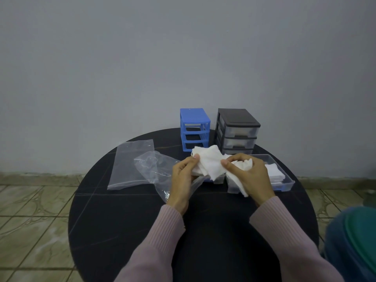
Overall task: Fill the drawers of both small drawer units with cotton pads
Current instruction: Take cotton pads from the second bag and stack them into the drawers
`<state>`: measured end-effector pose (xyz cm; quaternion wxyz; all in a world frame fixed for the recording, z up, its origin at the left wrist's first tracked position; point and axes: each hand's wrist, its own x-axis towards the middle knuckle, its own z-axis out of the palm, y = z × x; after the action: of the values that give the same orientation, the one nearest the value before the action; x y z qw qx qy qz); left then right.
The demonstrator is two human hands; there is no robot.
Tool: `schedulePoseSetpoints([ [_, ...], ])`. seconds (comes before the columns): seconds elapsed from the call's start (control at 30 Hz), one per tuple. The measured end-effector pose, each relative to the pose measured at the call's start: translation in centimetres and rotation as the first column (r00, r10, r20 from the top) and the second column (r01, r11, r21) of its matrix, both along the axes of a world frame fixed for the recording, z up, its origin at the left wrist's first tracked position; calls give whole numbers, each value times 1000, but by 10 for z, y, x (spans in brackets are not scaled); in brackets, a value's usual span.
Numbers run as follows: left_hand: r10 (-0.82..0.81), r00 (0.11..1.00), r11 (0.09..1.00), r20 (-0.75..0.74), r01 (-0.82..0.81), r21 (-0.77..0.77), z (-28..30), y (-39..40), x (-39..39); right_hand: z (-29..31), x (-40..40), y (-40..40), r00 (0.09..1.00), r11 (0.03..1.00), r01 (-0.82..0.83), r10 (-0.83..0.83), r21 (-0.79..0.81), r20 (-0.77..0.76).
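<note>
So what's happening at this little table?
A person sits at a round black table, both hands holding a bunch of white cotton pads: left hand on one edge, right hand on the other. A clear drawer beside them already holds pads. The blue drawer unit and black drawer unit stand behind.

No text, label, brand, number or sign can be read on anything in view.
</note>
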<state>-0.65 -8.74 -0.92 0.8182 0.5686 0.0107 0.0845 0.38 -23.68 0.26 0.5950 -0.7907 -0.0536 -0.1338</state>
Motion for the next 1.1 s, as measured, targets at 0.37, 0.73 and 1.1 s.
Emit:
schedulePoseSetpoints([
  [0.37, -31, 999, 999, 8, 31, -7, -3, -1, -1, 10, -2, -9, 994, 1000, -28, 29, -14, 103],
  [0.73, 13, 1000, 1000, 20, -12, -17, -2, 1, 0, 2, -3, -7, 994, 995, -89, 87, -35, -61],
  [1.1, 49, 999, 999, 13, -49, -13, -4, 1, 1, 7, -2, -8, 998, 993, -42, 47, 112, -43],
])
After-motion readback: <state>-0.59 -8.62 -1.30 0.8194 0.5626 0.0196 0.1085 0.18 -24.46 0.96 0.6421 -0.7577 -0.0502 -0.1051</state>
